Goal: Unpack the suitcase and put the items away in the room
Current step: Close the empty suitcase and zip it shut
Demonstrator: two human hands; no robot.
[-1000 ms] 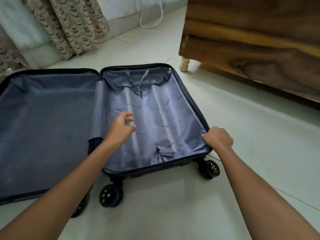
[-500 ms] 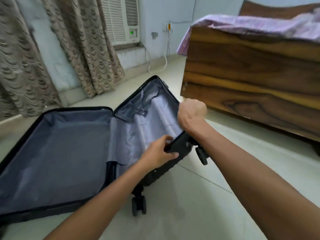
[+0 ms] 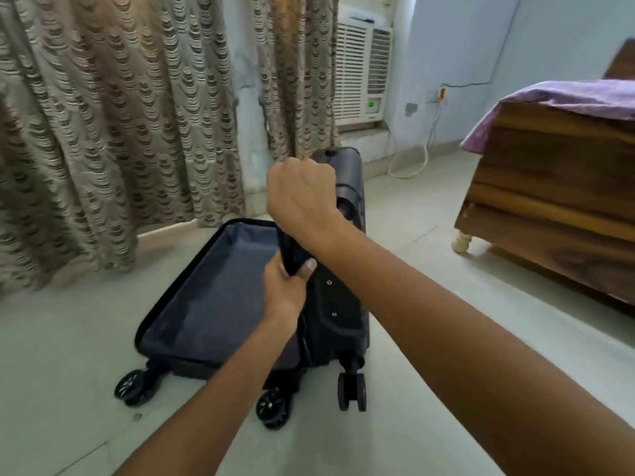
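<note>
A: Quick, near to far. What's closest?
B: Tiled floor, then the suitcase in the middle of it, wheels toward the camera. The flat half lies open on the left. Grey lining, nothing visible inside.
A: Hands?
B: The left hand is curled round the near edge of the raised half, thumb on the shell. The right hand is above it, fist clamped on the same edge further along. That half stands about upright on its hinge.
A: Step?
B: Looks like closing an emptied case. I can't see inside the raised half, so that's a judgement only.
A: How to do it well?
B: Lower the lid under control with both hands on the rim. Pull the fingers clear of the seam before the edges meet, and check no lining gets pinched. The wheels may roll on smooth tile, so press down, not sideways.
A: Far end?
B: Curtains far left, air conditioner on the back wall, bed at right, well apart from the case.
</note>
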